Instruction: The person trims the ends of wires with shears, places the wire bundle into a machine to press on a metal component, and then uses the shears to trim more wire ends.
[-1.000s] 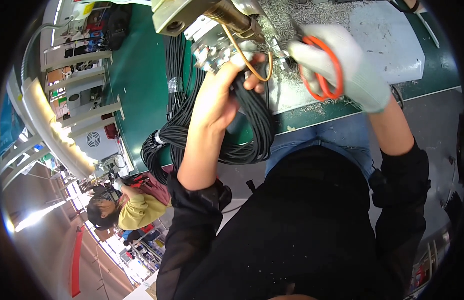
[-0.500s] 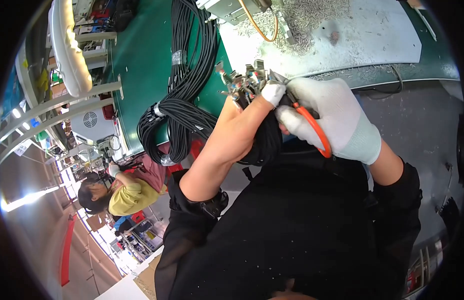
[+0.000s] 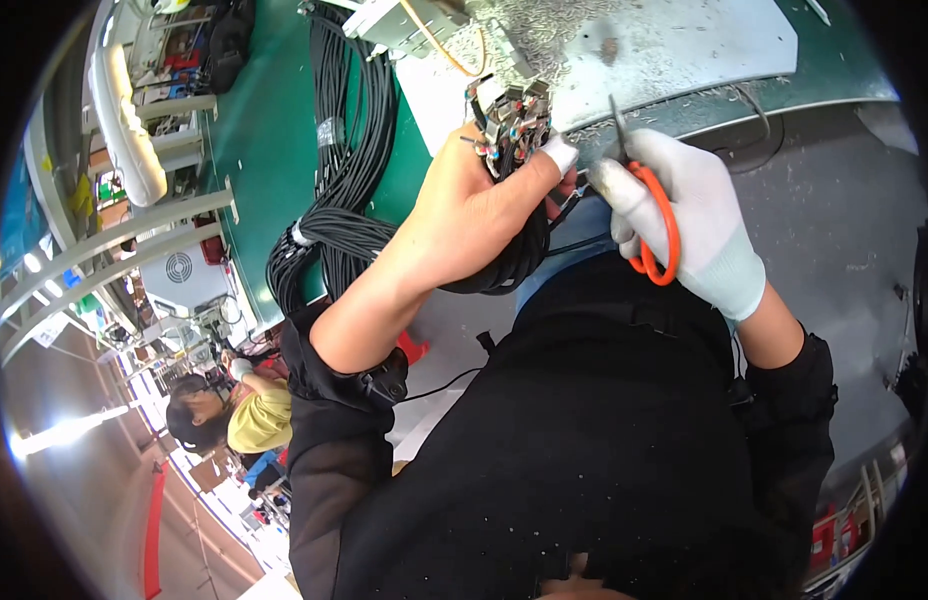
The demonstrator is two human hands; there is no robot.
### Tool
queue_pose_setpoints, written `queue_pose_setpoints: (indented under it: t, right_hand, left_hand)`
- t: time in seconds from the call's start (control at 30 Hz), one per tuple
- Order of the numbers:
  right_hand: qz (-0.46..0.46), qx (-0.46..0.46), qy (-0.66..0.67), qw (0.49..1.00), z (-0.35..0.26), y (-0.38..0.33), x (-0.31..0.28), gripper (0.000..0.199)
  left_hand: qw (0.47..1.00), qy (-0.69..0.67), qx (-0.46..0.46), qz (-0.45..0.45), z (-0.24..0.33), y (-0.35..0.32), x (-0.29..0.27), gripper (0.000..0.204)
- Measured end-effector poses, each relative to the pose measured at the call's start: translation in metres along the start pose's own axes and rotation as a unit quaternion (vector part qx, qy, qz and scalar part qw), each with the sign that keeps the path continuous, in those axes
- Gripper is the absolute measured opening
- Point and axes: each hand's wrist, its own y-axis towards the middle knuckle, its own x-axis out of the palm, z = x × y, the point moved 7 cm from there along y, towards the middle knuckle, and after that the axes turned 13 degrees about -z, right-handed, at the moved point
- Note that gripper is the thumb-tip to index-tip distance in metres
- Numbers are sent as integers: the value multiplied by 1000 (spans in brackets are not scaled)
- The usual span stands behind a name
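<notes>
"How much room is there between your hands?"
"A narrow gap. My left hand (image 3: 469,215) and right hand (image 3: 696,200) stand apart but near, and a thin cable tip (image 3: 572,204) pokes into the space. Past my right wrist there's smooth gray floor (image 3: 824,220)."

"What's in each grip?"
"My bare left fingers are wrapped round a bunch of black cables (image 3: 529,250), the thumb laid across it in a white finger cover (image 3: 561,153). My right, in a white knit glove (image 3: 739,280), is clamped on the snips (image 3: 669,225) by their orange loop handles. A slim gray blade points away from me; I can't tell whether the blades meet."

"Where's the bunch, next to the edge?"
"By the front edge of the green table (image 3: 269,80), its loop hanging below my left hand. The metal ends (image 3: 514,120) stick up above my fist, boxy and shiny, with specks of colored wire."

"And beyond?"
"A flat, pale sheet (image 3: 704,50), sprinkled with thin, curly metal scraps (image 3: 569,30). To the left lies a tied coil of cables (image 3: 359,180), round and black."
</notes>
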Motion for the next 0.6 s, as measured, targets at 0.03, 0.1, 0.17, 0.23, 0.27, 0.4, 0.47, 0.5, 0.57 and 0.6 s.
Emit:
queue_pose_setpoints:
  t: [0.03, 0.1, 0.17, 0.23, 0.27, 0.4, 0.47, 0.5, 0.57, 0.6]
  right_hand:
    - [6, 1, 1, 1000, 1, -1, -3, 23]
    - [-61, 47, 49, 996, 12, 1, 3, 26]
    - [-99, 69, 74, 990, 18, 0, 7, 28]
    - [-75, 4, 132, 988, 13, -2, 1, 25]
    - [-63, -27, 161, 985, 10, -3, -3, 24]
    - [-74, -33, 194, 978, 2, -10, -15, 22]
    - [-95, -21, 148, 984, -9, -5, -13, 22]
    - [-117, -9, 104, 988, -14, -2, -9, 21]
    - [-142, 5, 59, 988, -20, 0, -5, 21]
    - [-158, 13, 64, 985, -21, 1, -3, 20]
  left_hand:
    - [1000, 17, 3, 9, 1, -1, 2, 15]
    - [999, 32, 6, 14, 1, 1, 5, 15]
    - [999, 44, 25, 19, 2, -1, 6, 16]
    - [998, 47, 34, 24, -4, -4, 4, 16]
    - [999, 21, 40, 17, -14, -6, 1, 15]
    - [991, -110, 57, -41, -33, -12, 3, 12]
    - [955, -267, 54, -118, -35, -20, 17, 9]
    - [954, -270, 55, -116, -34, -19, 17, 9]
    - [966, -211, 73, -131, -24, -15, 20, 10]
    - [970, -181, 81, -139, -18, -14, 21, 13]
